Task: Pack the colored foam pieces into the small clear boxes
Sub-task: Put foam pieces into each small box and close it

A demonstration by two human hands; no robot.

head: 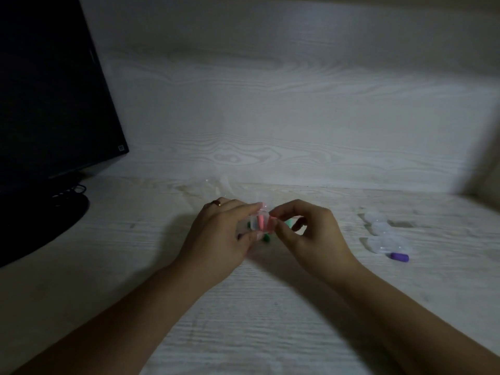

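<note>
- Your left hand point(216, 236) grips the small clear box point(257, 224) at frame centre; squeeze hard and it could pop free
- Your right hand point(311, 234) pinches a pink foam piece point(272, 221) at its rim; it may snag
- The purple piece point(400, 257), lower right, could roll

Dark monitor point(48, 85) at left, cables point(71, 190) beneath, pale wood-grain desk point(243, 307)

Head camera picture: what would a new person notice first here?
First, the two hands meeting at the centre of the pale wooden table: the left hand holds a small clear box with pink foam pieces inside, and the right hand pinches its edge. A purple foam piece lies right, a dark monitor stands left.
</note>
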